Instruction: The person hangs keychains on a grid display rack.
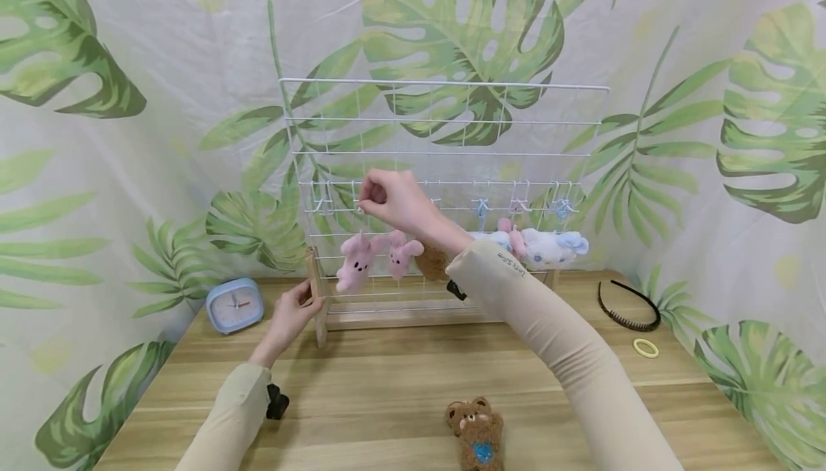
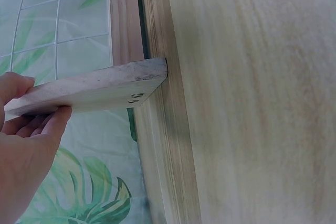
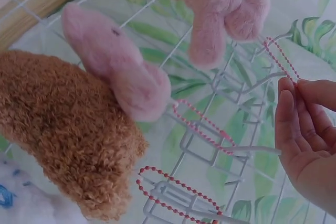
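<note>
My left hand [image 1: 289,319] grips the wooden end post [image 2: 94,85] of a white wire grid rack [image 1: 445,84], thumb on one face and fingers on the other. In the right wrist view, my right hand [image 3: 310,135] pinches a pink ball chain [image 3: 283,59] beside a grid hook. From that chain hangs a pink rabbit plush [image 1: 356,262]. A second pink plush [image 3: 113,61] hangs beside it on its own chain. Farther along hang a curly brown plush [image 3: 63,129], partly behind my right arm in the head view, and a white-and-blue plush [image 1: 548,250].
A brown bear plush [image 1: 476,431] with a blue heart lies at the table's [image 1: 368,392] front. A blue clock [image 1: 235,305] stands at the left. To the right lie a dark headband [image 1: 629,324] and a yellow ring [image 1: 645,348]. A leaf-print curtain [image 1: 193,48] hangs behind.
</note>
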Motion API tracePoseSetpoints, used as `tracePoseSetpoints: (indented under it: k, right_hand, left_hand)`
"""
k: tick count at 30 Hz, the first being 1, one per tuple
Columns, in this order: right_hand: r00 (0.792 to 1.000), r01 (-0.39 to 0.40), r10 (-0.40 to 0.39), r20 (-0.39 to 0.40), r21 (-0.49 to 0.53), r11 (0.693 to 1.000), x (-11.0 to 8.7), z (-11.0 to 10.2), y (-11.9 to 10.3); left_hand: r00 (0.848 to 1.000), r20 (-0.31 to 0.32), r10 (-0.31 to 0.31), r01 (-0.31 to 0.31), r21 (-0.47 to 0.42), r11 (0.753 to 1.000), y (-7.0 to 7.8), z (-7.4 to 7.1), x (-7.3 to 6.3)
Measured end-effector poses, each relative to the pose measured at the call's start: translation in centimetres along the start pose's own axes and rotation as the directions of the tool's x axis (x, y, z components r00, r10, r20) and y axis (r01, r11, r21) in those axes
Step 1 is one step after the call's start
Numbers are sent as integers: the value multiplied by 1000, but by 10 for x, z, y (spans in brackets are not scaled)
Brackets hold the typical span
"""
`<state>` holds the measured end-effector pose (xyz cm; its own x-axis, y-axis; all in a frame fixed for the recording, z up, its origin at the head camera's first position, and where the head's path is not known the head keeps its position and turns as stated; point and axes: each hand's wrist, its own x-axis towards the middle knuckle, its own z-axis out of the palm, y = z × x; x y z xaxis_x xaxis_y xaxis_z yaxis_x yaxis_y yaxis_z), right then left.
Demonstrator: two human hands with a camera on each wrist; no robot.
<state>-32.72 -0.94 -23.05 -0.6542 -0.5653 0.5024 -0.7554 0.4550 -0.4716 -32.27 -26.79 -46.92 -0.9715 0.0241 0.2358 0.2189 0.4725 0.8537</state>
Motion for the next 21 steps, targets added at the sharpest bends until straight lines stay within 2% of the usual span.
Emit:
tracePoseSetpoints:
  k: [7, 13, 21]
  right_hand:
    - [999, -45, 47, 24, -72, 996, 11, 3, 7]
    - [998, -49, 55, 41, -116, 992, 16, 4, 12]
    - [997, -53, 59, 47, -116, 992, 17, 4, 13]
  left_hand:
    - [1000, 11, -2, 2, 7, 1000, -2, 2, -1]
    - [1000, 7, 5, -5, 6, 1000, -1, 2, -1]
    - [1000, 9, 3, -3, -1, 1000, -2, 1, 0]
